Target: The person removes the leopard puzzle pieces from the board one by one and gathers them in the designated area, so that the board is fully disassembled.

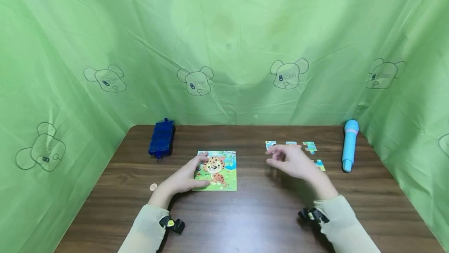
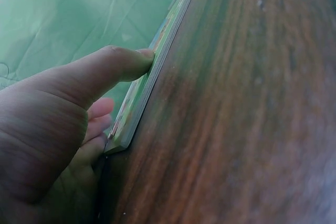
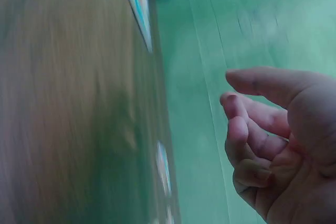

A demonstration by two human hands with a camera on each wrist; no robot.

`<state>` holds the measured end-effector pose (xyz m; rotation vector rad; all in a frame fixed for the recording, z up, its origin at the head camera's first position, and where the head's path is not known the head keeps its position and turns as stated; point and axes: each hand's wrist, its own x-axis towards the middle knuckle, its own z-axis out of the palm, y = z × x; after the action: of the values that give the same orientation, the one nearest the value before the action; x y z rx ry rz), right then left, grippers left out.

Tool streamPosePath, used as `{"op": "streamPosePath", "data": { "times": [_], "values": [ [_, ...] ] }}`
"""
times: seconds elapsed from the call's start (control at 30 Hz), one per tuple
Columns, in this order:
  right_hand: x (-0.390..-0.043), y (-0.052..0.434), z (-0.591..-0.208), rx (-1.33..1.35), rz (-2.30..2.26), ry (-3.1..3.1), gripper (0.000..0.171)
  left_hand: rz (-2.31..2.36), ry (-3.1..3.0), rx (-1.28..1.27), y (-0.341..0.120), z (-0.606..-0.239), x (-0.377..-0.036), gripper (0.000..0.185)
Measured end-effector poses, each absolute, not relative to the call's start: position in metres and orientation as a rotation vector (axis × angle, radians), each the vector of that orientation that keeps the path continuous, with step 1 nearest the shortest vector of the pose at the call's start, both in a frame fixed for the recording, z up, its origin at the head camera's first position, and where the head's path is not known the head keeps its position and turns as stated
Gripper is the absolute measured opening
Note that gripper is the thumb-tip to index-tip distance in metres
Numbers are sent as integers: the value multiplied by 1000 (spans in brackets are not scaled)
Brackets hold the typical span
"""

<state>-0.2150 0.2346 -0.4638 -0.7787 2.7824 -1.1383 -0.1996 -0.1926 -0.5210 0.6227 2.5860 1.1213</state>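
Note:
A square puzzle board [image 1: 229, 175] with a spotted cartoon leopard lies flat on the table. My left hand [image 1: 184, 175] rests along its left side, thumb on the near part and fingers at the far left corner. In the left wrist view the thumb [image 2: 118, 65] presses on the board's face, the other fingers beside its edge. My right hand [image 1: 292, 161] hovers with loosely bent fingers over the table, and the right wrist view shows nothing between them. Close by lie several loose jigsaw pieces, one [image 1: 310, 147] behind the hand and another [image 1: 319, 164] partly hidden by it.
A blue translucent toy block [image 1: 162, 138] stands at the back left, and a light blue toy microphone [image 1: 349, 145] lies on the right. A small round tan disc [image 1: 153, 187] is beside the left wrist. Green curtain [image 1: 231, 50] encloses the brown table [image 1: 242, 222].

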Motion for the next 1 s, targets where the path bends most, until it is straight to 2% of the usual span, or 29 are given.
{"op": "streamPosePath", "data": {
  "times": [0.13,0.23,0.57,1.0],
  "values": [
    [-206,183,-469,-842,-1155,2675,30,1134,2579,579,-190,-525,-196,108],
    [-205,145,-475,-830,-1198,2621,31,1142,2590,539,-190,-525,-194,118],
    [-215,66,-485,-700,-1372,2607,33,963,2717,520,-192,-524,-199,126],
    [-218,31,-511,-563,-1381,2529,41,992,2713,531,-195,-522,-201,121]
  ]
}}
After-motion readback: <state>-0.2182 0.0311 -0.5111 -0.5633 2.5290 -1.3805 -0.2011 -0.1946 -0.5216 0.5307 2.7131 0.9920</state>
